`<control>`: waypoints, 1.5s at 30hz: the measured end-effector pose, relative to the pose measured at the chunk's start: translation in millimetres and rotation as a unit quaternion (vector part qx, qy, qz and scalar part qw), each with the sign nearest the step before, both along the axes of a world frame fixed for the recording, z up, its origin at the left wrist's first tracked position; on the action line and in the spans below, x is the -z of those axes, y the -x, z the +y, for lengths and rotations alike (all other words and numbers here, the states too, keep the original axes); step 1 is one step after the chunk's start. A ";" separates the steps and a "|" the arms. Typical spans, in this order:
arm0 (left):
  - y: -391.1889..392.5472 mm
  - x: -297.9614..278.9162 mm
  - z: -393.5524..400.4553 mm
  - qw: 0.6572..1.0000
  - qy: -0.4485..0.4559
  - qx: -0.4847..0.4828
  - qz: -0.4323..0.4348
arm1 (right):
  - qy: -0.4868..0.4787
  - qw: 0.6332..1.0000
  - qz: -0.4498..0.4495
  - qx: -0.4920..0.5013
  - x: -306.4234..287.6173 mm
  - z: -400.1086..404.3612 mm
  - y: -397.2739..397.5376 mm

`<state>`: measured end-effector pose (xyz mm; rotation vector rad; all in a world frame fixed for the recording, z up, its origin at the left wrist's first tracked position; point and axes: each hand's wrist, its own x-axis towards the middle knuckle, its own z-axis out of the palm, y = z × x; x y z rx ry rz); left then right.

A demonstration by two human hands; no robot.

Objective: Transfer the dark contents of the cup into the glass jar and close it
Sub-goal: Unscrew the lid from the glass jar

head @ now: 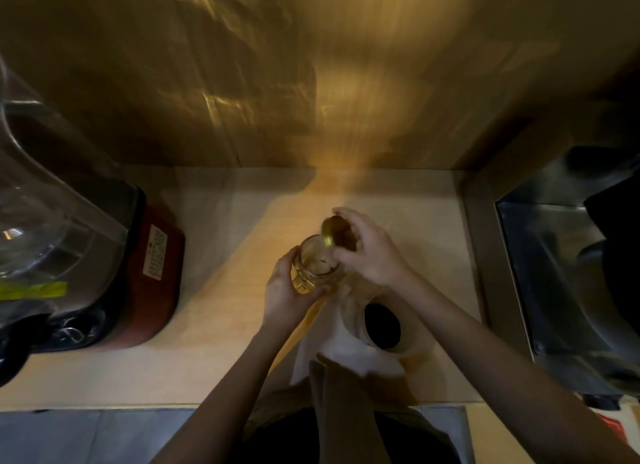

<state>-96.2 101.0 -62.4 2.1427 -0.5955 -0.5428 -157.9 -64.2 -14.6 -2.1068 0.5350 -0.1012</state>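
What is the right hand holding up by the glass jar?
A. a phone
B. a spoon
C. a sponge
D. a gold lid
D: the right hand holds a round gold lid, tilted above the open mouth of the glass jar, which the left hand steadies.

No text can be read: the white printed label (154,253) on the dark red appliance base (152,283), at the counter's left edge, is too blurred to make out
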 end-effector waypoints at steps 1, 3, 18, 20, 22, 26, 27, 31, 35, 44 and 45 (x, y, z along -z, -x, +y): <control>-0.6 0.9 0.1 1.000 0.000 -0.001 0.000 | -0.064 0.997 -0.006 0.036 5.0 -8.7 0.3; -1.6 1.1 0.2 1.000 0.001 -0.003 0.007 | -0.128 0.987 0.001 0.100 17.2 -25.2 -0.1; -1.1 -4.1 0.3 1.000 -0.001 -0.009 0.014 | 0.103 0.986 0.130 0.033 74.4 -48.0 -4.5; -1.3 -4.0 0.8 1.000 -0.001 -0.012 0.014 | 0.135 0.980 0.143 0.017 75.3 -49.1 -5.0; -1.2 -3.5 0.7 1.000 -0.002 -0.013 0.014 | 0.146 0.976 0.163 -0.008 75.7 -50.5 -6.1; -1.1 -2.3 0.5 1.000 -0.007 -0.012 0.016 | 0.143 0.971 0.186 -0.040 70.9 -52.4 -5.1; -1.3 -2.1 0.5 1.000 -0.007 -0.011 0.017 | 0.136 0.973 0.181 -0.033 67.7 -52.1 -4.3; -2.5 -0.7 0.2 1.000 -0.017 -0.002 0.007 | 0.054 0.985 0.155 0.050 46.4 -51.6 4.6; -3.8 -0.8 0.9 0.999 -0.030 0.016 -0.015 | 0.006 0.983 0.125 0.132 18.3 -48.5 33.8; -3.3 0.4 2.9 0.998 -0.043 0.022 -0.046 | -0.032 0.968 0.101 0.227 -4.6 1.9 130.2; -2.6 0.7 2.8 0.998 -0.045 0.019 -0.045 | -0.056 0.965 0.083 0.241 -2.7 9.8 138.1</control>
